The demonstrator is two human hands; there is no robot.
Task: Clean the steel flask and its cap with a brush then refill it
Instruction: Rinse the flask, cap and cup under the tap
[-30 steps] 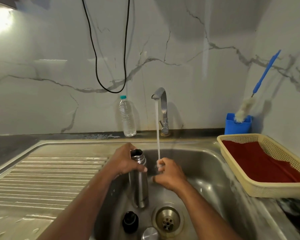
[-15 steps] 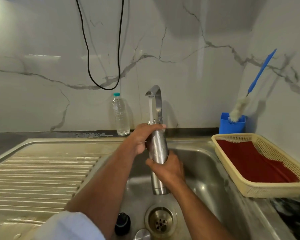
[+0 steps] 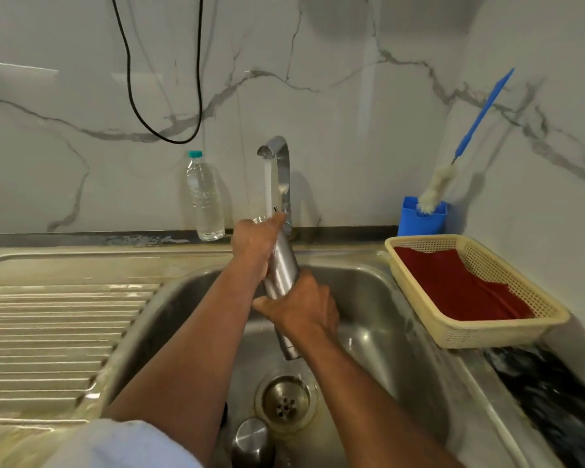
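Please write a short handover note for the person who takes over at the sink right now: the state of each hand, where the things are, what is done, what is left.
Left hand: grips the upper part of the steel flask, near its mouth.
Right hand: grips the flask lower down.
The flask is uncapped and tilted, its mouth under the running tap.
A steel cap lies in the sink basin near the drain.
The bottle brush stands in the blue holder, not in use.
Done: cap off, water running onto the flask.
Left: whether brushing is finished cannot be told; refill, close the flask, shut the tap.
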